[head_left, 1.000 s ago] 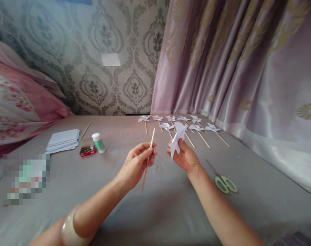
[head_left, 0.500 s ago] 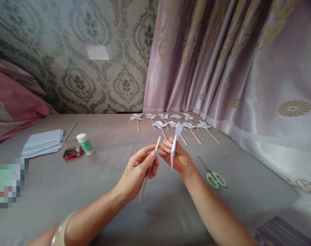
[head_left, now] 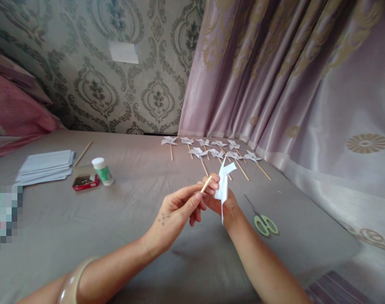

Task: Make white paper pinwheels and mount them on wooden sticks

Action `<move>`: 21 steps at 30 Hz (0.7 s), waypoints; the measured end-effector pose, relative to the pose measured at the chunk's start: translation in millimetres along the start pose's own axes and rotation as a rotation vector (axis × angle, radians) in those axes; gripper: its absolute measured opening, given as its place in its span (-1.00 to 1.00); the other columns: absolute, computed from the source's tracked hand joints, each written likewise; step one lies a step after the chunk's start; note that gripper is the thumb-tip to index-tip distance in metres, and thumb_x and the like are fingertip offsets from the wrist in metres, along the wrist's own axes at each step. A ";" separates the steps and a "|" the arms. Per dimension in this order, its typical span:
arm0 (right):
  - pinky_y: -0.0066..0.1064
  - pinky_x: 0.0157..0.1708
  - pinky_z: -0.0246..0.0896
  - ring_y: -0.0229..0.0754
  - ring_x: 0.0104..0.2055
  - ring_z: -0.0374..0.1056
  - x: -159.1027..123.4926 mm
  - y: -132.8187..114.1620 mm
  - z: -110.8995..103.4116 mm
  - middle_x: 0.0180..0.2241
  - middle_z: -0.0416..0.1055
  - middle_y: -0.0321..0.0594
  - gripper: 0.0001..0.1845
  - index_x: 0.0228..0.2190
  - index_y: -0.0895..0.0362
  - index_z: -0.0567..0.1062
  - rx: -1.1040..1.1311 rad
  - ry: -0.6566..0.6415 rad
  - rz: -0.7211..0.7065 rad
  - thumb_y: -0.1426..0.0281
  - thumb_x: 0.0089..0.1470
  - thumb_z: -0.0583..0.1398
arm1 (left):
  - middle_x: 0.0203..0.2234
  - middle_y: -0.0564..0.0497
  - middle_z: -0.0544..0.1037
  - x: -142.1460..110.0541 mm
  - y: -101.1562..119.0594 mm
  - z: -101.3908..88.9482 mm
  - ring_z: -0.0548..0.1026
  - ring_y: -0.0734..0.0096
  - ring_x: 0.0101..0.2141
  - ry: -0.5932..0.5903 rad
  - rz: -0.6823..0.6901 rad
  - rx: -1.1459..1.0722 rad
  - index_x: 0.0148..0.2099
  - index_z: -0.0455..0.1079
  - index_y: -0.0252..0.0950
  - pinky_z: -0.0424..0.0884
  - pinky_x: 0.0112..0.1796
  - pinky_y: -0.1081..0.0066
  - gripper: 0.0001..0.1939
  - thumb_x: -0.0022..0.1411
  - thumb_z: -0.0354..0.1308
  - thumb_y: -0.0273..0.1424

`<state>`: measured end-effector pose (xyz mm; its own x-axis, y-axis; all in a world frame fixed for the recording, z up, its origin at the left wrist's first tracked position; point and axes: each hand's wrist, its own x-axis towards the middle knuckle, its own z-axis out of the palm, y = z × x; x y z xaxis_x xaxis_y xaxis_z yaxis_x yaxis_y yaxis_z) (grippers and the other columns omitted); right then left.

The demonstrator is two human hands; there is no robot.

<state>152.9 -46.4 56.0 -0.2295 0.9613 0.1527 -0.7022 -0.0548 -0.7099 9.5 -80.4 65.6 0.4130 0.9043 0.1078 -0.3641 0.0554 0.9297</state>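
Between the thumb and fingers of my left hand is a thin wooden stick, its pale tip pointing up and to the right. Most of the stick's length is hidden behind that hand. My right hand grips a white paper pinwheel, seen nearly edge-on, so its middle is hard to make out. The stick's tip is close to the pinwheel and to my right fingertips; whether they touch I cannot tell. Several finished-looking pinwheels on sticks lie in two rows beyond my hands.
At the left lie a stack of white paper, a loose stick, a red box of small metal pieces and an upright white-and-green glue bottle. Scissors with green handles rest right of my right forearm. A curtain borders the right side.
My left hand has tilted the stick, so its lower end no longer shows. My right hand has turned the pinwheel, showing more of its blades. The view has shifted slightly.
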 end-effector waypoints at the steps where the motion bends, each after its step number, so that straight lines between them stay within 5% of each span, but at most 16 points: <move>1: -0.43 -0.55 -0.07 -0.33 -0.61 -0.17 0.3 0.6 -1.1 -0.69 -0.10 -0.49 -0.52 -0.68 0.06 0.24 -0.002 -0.005 0.000 0.23 -0.39 0.46 | -0.52 0.02 0.45 -0.1 -0.8 -0.2 0.33 0.56 -0.59 -0.006 0.003 0.000 -0.08 0.50 -0.28 0.26 -0.59 0.51 -0.68 0.14 0.22 -0.24; 21: -0.51 -0.62 -0.09 -0.32 -0.60 -0.15 0.3 4.5 -5.1 -0.66 -0.07 -0.44 -0.57 -0.71 0.07 0.30 0.050 -0.095 0.038 0.26 -0.31 0.45 | -0.48 -0.03 0.58 -1.2 5.2 2.2 0.49 0.39 -0.42 0.019 0.100 0.038 -0.30 0.53 -0.32 0.41 -0.31 0.42 -0.83 0.13 0.24 -0.31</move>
<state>153.1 -45.0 49.4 -0.3178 0.9284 0.1928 -0.7243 -0.1065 -0.6812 9.0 -82.1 71.1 0.3605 0.9123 0.1943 -0.3706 -0.0511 0.9274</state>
